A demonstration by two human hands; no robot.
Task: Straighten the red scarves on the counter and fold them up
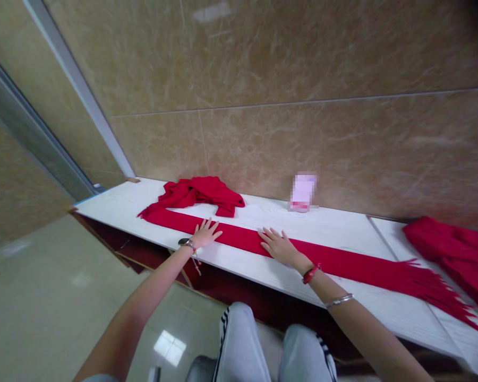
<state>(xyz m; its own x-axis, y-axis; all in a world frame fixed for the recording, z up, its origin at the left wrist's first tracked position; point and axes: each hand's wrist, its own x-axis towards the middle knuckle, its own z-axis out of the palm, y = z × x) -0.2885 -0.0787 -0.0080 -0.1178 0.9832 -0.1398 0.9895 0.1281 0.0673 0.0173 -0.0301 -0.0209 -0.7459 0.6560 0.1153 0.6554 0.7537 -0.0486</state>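
A long red scarf (239,237) lies stretched out in a narrow strip along the white tabletop (342,232), its fringe fanned out at the right end. My left hand (205,234) rests flat on the scarf toward its left part, fingers spread. Further right, my right hand (279,248) also lies on the scarf, palm down with the fingers apart. Neither hand grips the cloth. Behind the scarf's left end is a crumpled red cloth (201,192), touching or overlapping it.
More red fabric (454,244) is heaped at the right end of the table. A blurred pinkish-white object (303,191) stands against the tan marble wall (263,143). Open shelf compartments (223,286) show beneath the tabletop, near my knees (245,334).
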